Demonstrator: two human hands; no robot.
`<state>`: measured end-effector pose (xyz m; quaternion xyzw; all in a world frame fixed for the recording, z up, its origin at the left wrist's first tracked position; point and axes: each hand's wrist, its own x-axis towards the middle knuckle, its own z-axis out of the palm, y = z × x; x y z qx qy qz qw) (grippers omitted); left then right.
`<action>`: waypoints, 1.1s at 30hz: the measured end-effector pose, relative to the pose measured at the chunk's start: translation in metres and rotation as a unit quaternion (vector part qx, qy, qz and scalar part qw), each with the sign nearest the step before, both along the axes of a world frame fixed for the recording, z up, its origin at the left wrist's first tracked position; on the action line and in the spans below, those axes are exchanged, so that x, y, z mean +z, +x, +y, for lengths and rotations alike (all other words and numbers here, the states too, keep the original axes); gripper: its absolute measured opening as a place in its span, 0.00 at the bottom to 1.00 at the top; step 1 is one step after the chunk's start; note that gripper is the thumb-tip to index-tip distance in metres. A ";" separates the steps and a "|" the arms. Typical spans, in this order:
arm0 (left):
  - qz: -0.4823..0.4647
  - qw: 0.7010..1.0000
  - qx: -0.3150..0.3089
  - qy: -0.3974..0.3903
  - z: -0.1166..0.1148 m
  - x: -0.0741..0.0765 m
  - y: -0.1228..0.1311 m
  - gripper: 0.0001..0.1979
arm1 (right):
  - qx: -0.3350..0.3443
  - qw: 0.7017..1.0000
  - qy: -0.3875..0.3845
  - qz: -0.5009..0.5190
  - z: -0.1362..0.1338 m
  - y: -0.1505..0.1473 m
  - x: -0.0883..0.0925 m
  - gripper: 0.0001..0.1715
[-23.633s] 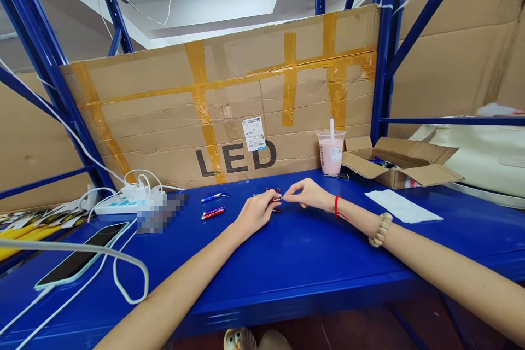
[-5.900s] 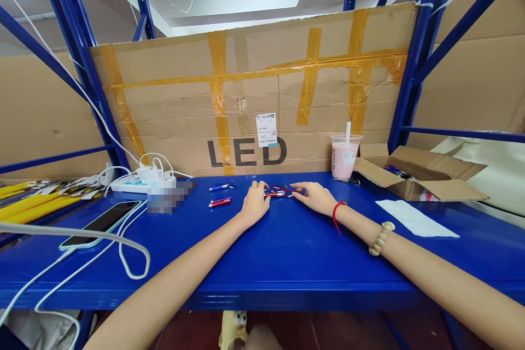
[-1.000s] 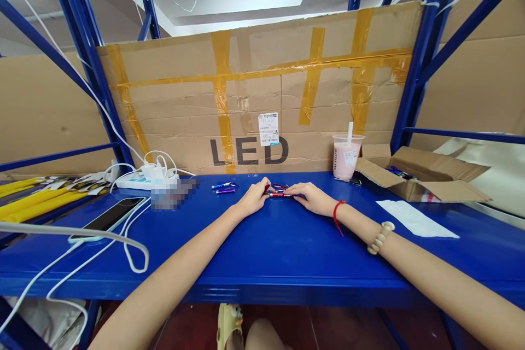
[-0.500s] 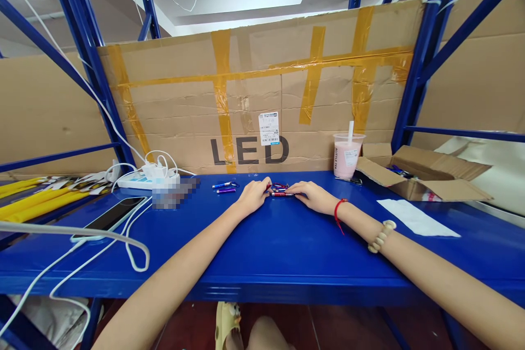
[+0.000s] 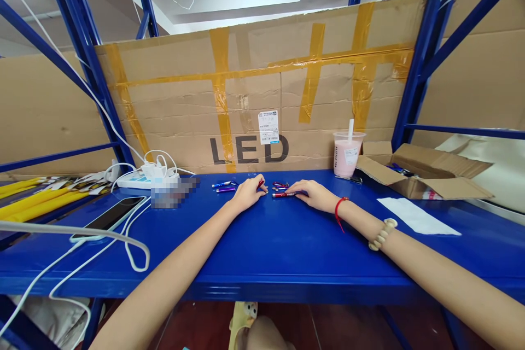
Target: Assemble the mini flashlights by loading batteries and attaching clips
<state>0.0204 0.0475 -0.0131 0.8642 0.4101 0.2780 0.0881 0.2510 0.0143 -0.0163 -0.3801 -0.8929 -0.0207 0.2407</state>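
My left hand (image 5: 249, 192) is closed around a slim red metal tube (image 5: 260, 184), which looks like a keychain flashlight. Most of it is hidden by the fingers. Just to the right, the fingers of my right hand (image 5: 310, 195) grip the end of another red keychain flashlight (image 5: 280, 194), which lies level on the blue table. Behind it are more small red and purple flashlights (image 5: 280, 185), close together. Left of my left hand, a blue flashlight (image 5: 222, 184) and a purple flashlight (image 5: 225, 190) lie side by side.
At the right stand a pink drink cup (image 5: 346, 156) with a straw and an open cardboard box (image 5: 424, 186), near a white paper sheet (image 5: 418, 217). A phone (image 5: 110, 217), cables and a power strip (image 5: 135, 180) occupy the left. Cardboard (image 5: 184, 120) closes off the back.
My left hand has moved slightly left, away from the small pile, with a red flashlight in its fingers. My right hand has stayed nearly in place.
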 end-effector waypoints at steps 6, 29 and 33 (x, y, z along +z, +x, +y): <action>-0.033 0.999 -0.037 -0.021 0.005 -0.005 0.002 0.13 | 0.000 1.000 -0.011 0.007 0.000 -0.001 -0.001 0.19; -0.099 0.988 -0.100 -0.057 0.007 -0.007 0.001 0.16 | -0.018 0.999 0.003 0.035 -0.002 -0.003 -0.001 0.13; -0.098 0.987 -0.109 -0.059 0.008 -0.006 0.002 0.16 | -0.029 0.998 0.027 0.044 -0.002 -0.004 0.000 0.12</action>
